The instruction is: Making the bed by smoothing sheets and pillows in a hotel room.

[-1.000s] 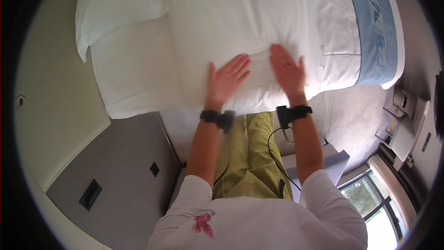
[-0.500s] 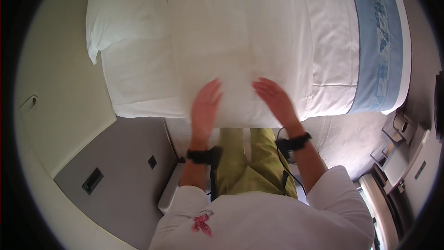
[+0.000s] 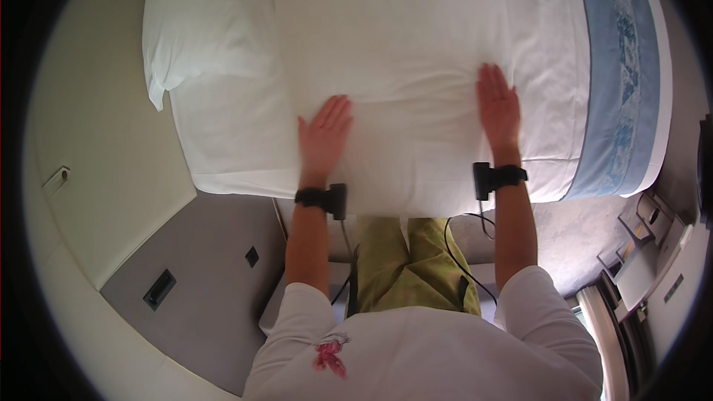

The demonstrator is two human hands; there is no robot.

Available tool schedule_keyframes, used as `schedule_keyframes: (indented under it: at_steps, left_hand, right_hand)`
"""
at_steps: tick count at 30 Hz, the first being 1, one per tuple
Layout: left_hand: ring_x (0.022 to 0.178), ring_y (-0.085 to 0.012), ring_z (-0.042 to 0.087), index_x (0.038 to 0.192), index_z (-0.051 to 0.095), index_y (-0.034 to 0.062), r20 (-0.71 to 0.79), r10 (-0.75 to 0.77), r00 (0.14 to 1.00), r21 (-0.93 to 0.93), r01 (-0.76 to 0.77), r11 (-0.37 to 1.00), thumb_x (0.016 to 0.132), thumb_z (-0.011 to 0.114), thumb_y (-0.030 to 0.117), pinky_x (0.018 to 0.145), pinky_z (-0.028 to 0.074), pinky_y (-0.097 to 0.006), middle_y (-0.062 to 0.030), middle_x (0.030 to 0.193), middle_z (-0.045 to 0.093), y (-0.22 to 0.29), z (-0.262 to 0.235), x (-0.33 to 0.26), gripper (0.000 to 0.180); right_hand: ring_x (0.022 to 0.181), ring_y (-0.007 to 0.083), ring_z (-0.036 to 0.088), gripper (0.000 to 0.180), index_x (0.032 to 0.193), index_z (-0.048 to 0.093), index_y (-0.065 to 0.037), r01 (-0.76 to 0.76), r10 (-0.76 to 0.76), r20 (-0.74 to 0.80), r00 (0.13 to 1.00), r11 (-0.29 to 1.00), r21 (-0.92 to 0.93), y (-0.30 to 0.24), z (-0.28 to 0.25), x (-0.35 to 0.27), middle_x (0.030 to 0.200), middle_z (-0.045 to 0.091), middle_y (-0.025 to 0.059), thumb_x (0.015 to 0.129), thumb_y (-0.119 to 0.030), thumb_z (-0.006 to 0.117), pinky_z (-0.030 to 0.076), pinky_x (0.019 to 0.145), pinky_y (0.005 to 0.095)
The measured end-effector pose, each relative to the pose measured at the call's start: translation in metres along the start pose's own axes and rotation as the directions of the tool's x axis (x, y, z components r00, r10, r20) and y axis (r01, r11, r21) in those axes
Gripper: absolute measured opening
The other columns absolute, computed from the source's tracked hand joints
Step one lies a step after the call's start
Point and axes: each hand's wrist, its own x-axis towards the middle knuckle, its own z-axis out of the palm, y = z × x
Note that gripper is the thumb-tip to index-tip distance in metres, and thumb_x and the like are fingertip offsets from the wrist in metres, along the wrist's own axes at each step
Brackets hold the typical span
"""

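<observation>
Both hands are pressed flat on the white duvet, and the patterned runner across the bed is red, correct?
Not quite: the runner is blue with a pale pattern, not red, as the head view shows. The rest holds: the left hand and the right hand both lie flat, fingers spread, on the white duvet.

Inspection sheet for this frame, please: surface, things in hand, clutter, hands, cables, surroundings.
Surface: bed with white sheet, blue band along one side.
Things in hand: white duvet, spread flat; pillow beside it.
Clutter: nothing seen on the bed.
Hands: left hand and right hand flat on the duvet, fingers spread, no grip.
Cables: black cable hangs from the right wrist band.
Surroundings: grey panel, cream wall.
</observation>
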Motion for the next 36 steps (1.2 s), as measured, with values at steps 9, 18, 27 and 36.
schedule_keyframes:
  at_steps: [9,18,27,36]
  left_hand:
    - [0.118,-0.0275,0.041,0.128,0.035,0.0008,-0.007,0.084,0.996,-0.058,-0.085,0.995,0.09,0.036,0.042,0.1,0.032,-0.037,-0.0161,0.127,0.043,0.075,-0.052,-0.074,0.056]
    - [0.127,-0.0218,0.026,0.133,0.025,0.0032,-0.374,0.096,0.922,-0.247,-0.199,0.948,0.089,0.036,0.043,0.107,0.02,-0.035,-0.011,0.137,0.029,0.087,-0.056,-0.08,0.06]
    - [0.128,-0.0251,0.025,0.134,0.025,0.0032,-0.154,-0.042,0.987,-0.097,0.027,0.995,0.09,0.033,0.042,0.107,0.019,-0.037,-0.0134,0.137,0.029,0.12,-0.028,-0.018,0.058]
    - [0.122,-0.025,0.035,0.128,0.032,0.0026,0.281,-0.539,0.794,0.439,0.392,0.808,0.093,0.029,0.038,0.102,0.026,-0.037,-0.0145,0.129,0.04,0.032,0.069,0.087,0.05]
  right_hand:
    - [0.12,0.0231,0.038,0.047,0.131,0.026,0.001,-0.417,0.484,0.213,0.849,0.86,-0.292,0.097,0.057,-0.079,0.128,0.04,0.0132,0.092,-0.024,0.034,0.03,0.101,0.0347]
    - [0.122,0.0199,0.035,0.05,0.133,0.023,0.0,-0.514,0.565,0.396,0.724,0.824,-0.236,0.265,0.12,-0.004,0.132,0.037,0.0118,0.093,-0.027,0.036,0.026,0.102,0.0317]
    - [0.128,0.0275,0.024,0.05,0.132,0.024,0.003,0.027,-0.027,0.025,0.999,0.999,-0.031,0.066,0.057,0.053,0.137,0.027,0.0158,0.093,-0.028,0.022,0.018,0.107,0.037]
    - [0.131,0.0214,0.018,0.052,0.135,0.018,-0.001,0.329,-0.317,-0.199,0.927,0.944,0.03,-0.017,-0.02,-0.011,0.141,0.019,0.0132,0.093,-0.033,0.019,0.017,0.108,0.0334]
